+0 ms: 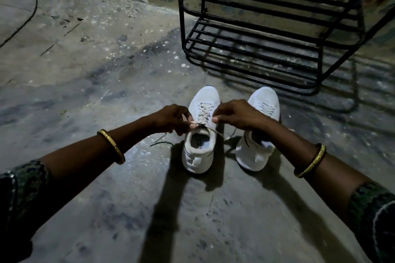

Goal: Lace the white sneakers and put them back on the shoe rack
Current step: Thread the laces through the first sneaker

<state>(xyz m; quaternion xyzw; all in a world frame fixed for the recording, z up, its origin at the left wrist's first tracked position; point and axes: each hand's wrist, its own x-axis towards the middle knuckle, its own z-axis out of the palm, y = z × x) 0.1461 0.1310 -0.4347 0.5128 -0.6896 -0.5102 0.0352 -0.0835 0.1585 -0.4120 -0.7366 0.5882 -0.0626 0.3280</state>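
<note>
Two white sneakers stand side by side on the concrete floor, toes pointing away from me. The left sneaker (199,149) has crossed laces over its tongue. My left hand (172,118) pinches one lace end just above its opening. My right hand (236,114) pinches the other lace end (215,131), which trails to the right. The right sneaker (264,102) is partly hidden behind my right wrist. A black metal shoe rack (252,34) with two barred shelves stands behind the shoes, both shelves bare.
A dark cable (32,8) runs along the floor at the far left. A patterned wall stands behind the rack. Gold bangles sit on both wrists. Strong shadows fall toward me from my arms and the shoes.
</note>
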